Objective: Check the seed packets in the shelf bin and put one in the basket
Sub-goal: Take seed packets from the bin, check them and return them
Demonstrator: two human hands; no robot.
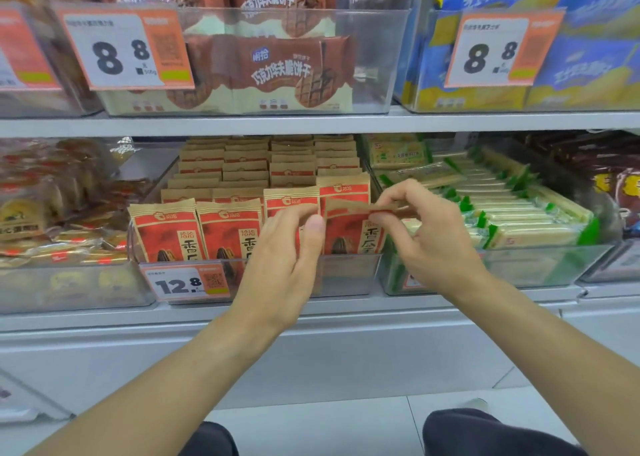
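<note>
At the frame's centre, your left hand (294, 244) and right hand (420, 229) each pinched the top edge of a front-row seed packet (349, 230) in the clear shelf bin (349, 275), tilting it forward, probably for checking.

Red-and-tan seed packets (166, 234) stand upright in rows in the clear shelf bin (349, 275), front-right packet (349, 230) bent at the top.

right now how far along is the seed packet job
Done: both hands have reached the seed packet bin. In hand: the left hand and right hand pinch the top edge of a front-row seed packet, which stands in the bin. Left: lifting one out and putting it in the basket, which is not in view.
</note>
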